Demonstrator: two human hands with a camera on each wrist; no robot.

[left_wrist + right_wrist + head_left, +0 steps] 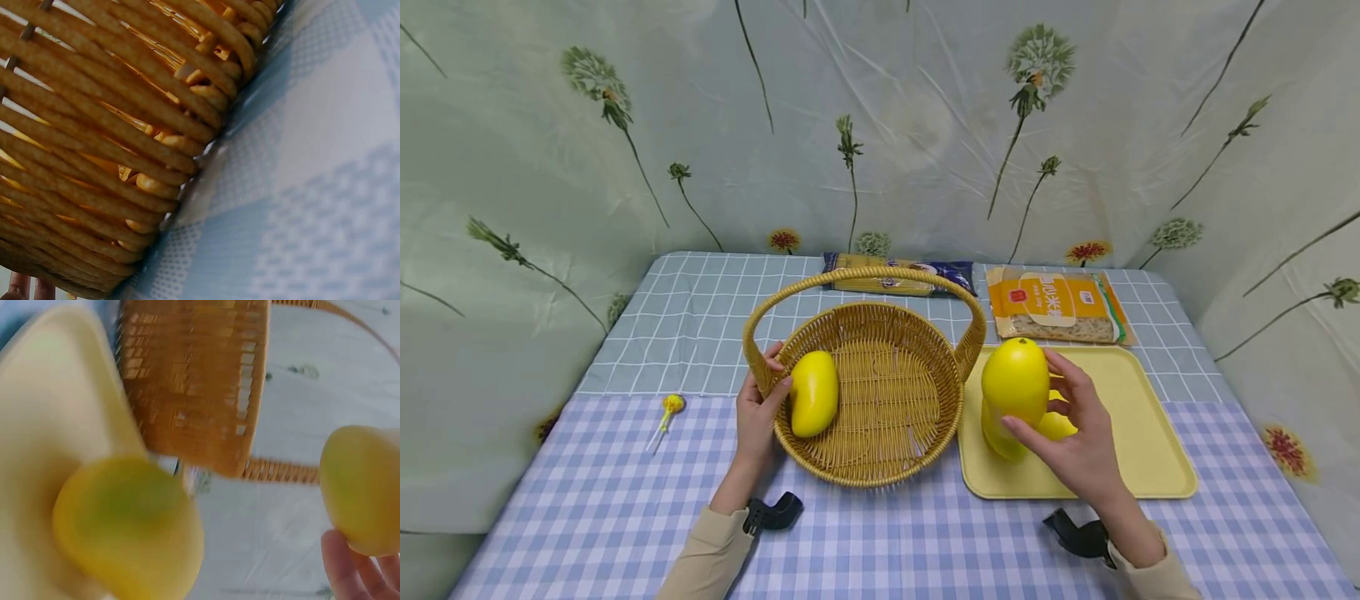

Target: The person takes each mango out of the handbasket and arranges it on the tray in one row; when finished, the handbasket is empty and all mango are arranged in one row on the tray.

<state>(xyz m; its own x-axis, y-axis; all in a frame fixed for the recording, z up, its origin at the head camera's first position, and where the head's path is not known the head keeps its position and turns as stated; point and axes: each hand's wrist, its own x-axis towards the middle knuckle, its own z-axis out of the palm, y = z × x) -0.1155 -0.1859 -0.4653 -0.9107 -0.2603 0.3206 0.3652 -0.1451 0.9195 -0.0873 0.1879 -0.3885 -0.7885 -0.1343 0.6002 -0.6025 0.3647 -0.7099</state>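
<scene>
My left hand [758, 421] grips the left side of a round wicker basket [887, 400] at the foot of its tall arched handle, thumb over the rim. Inside the basket, against its left wall, lies a yellow mango [815, 394]. With thumb and fingers, my right hand [1086, 442] holds another mango [1017, 375] upright above a pale yellow tray [1138, 433]. Beneath it on the tray, more yellow fruit is partly hidden by the hand and the held mango; the right wrist view shows one such mango [131, 525], greenish on top.
Behind the basket lies a blue and yellow packet [898, 277]. An orange bag of grain [1060, 306] lies behind the tray. A yellow lollipop [672, 405] lies on the checked cloth at left. The basket's handle [865, 273] arches high over it, close beside the tray.
</scene>
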